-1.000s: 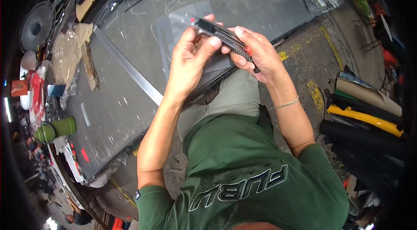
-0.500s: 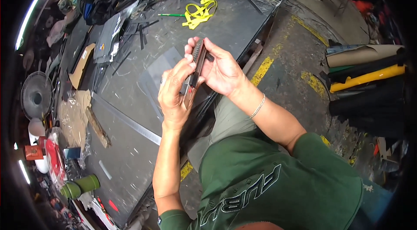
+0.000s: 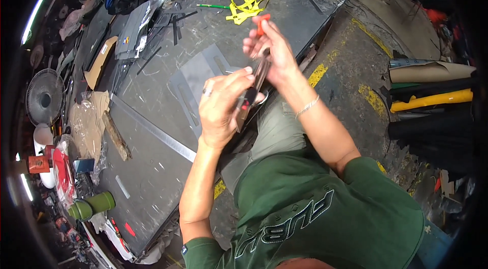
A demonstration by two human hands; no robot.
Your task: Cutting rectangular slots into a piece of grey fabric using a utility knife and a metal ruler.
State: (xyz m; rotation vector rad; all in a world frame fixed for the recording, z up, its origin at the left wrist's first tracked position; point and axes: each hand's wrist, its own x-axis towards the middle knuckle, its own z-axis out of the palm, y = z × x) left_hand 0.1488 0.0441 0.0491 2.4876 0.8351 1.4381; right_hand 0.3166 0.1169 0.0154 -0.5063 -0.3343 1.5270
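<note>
My left hand is closed around a long, dark, shiny tool with a small red spot near its lower end; motion blur hides its exact kind. Between the thumb and fingers of my right hand is a small orange-red piece, its shape partly covered. The tool's upper end lies close to my right palm, and I cannot tell whether they touch. Below my left hand, a thin grey sheet with long slots lies on the dark table.
A yellow tape measure and a green pencil lie farther back. Black strips and a metal ruler are on the table's left. A fan stands beyond. Rolls of material are at the right.
My right hand has shifted up and away from the tool's side, and the orange-red piece now shows in its fingers. My left hand has moved slightly right with the tool.
</note>
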